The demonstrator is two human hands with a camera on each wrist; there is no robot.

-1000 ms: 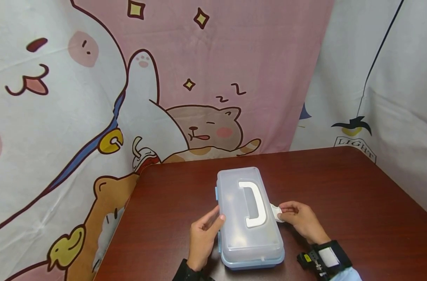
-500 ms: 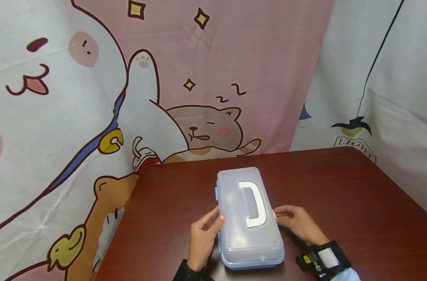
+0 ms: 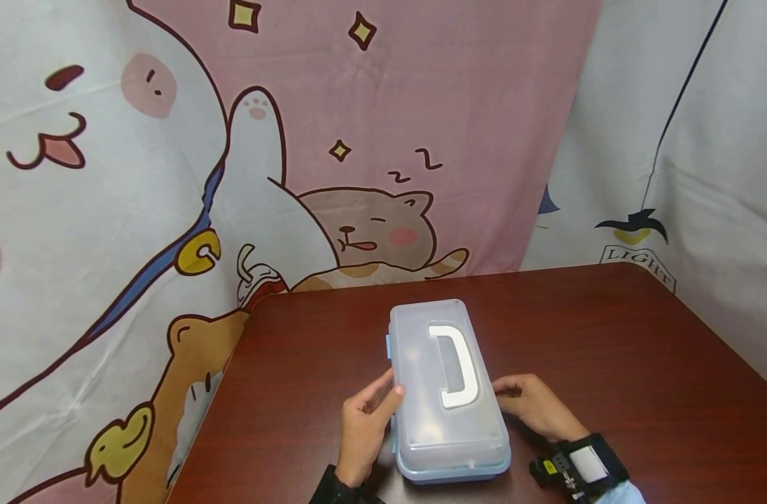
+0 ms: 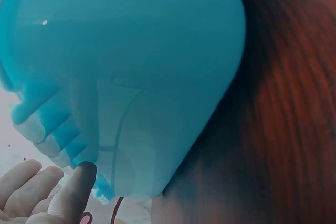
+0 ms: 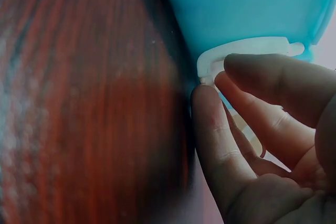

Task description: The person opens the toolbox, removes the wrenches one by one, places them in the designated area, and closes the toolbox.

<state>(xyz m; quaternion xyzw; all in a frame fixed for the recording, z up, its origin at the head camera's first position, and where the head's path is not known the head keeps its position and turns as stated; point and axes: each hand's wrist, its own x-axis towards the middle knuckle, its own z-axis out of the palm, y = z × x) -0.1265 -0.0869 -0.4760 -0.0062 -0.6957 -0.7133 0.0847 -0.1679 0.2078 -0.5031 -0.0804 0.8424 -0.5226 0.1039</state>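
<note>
A plastic case [image 3: 446,364] with a clear lid and blue base stands on the table, its lid down. On the lid is a white carry handle [image 3: 464,371]. My left hand [image 3: 365,423] rests against the case's left side, thumb at the lid edge; in the left wrist view its fingers [image 4: 73,192] lie by the blue hinge pieces [image 4: 52,127]. My right hand [image 3: 541,406] is at the opposite side. There, the right wrist view shows its thumb and fingers pinching the edge of a white latch [image 5: 247,48], which lies against the blue wall.
The dark red-brown table [image 3: 610,336] extends around the case. A cartoon-print cloth [image 3: 484,140] hangs behind and left of it, and a white curtain [image 3: 723,245] hangs at the right. A black wrist camera [image 3: 578,465] sits on the right wrist.
The white latch, which stuck out from the case's right side, has swung down against the wall. My right hand moved in with it, slightly left and down. My left hand stayed put.
</note>
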